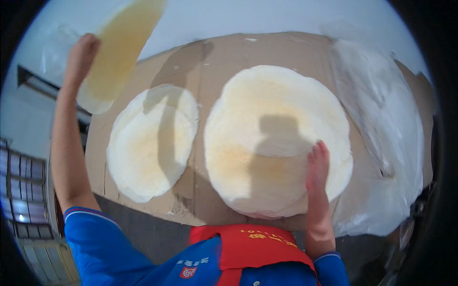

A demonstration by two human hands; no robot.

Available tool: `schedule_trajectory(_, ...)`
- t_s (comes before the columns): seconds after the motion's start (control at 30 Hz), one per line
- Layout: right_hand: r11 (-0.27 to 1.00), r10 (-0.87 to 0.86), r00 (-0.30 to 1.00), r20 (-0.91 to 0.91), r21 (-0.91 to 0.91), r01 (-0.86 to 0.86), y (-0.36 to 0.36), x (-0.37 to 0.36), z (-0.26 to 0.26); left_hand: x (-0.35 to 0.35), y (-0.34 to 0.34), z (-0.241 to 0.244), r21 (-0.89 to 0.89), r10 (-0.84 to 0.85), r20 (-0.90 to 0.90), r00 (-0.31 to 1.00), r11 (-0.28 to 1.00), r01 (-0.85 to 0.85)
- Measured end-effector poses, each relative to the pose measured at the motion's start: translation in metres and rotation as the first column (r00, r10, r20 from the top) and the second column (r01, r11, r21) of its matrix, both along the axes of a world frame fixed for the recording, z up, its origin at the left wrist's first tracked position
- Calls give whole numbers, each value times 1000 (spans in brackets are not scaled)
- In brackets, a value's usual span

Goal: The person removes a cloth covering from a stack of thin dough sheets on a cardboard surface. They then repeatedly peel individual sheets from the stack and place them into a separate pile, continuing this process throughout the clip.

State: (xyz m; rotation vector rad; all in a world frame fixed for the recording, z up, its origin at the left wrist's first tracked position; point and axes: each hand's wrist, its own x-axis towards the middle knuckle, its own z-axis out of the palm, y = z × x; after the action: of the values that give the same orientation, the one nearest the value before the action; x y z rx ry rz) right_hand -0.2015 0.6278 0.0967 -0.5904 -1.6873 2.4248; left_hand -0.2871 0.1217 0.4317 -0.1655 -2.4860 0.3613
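Note:
My left hand (84, 48) is raised at the upper left, its fingers curled at the edge of a thin oval sheet (118, 60). That sheet hangs tilted, yellowish in the middle and paler at its lower tip. Below it lies a smaller pale oval sheet (143, 143), crossed by the arm's shadow. To the right is a large round pile of similar thin sheets (232, 125), with yellow patches and overlapping outlines. My right hand (317, 166) is laid flat at the right part of this pile, holding nothing. What the sheets are made of, I cannot tell.
Flattened brown cardboard (202, 77) covers the work surface under the sheets. Crumpled clear plastic film (383, 118) lies along the right side. A pale wall (250, 18) stands behind the far edge. A window with bars (25, 193) is at the left.

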Motion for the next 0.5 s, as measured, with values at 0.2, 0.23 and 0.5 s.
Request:
schedule_trajectory(0.2, 982, -4, 999, 45, -186, 12, -2, -10, 11, 118, -57, -182, -55, 143, 175, 974, 989, -136)
schedule_trajectory(0.23, 982, -11, 998, 61, -188, 23, -6, -10, 13, 146, -65, -228, -41, 74, 114, 991, 997, -70)
schedule_trajectory(0.5, 943, -117, 989, 84, -302, 138, 10, -16, 10, 232, 43, -293, 347, -109, 425, 899, 936, -51)
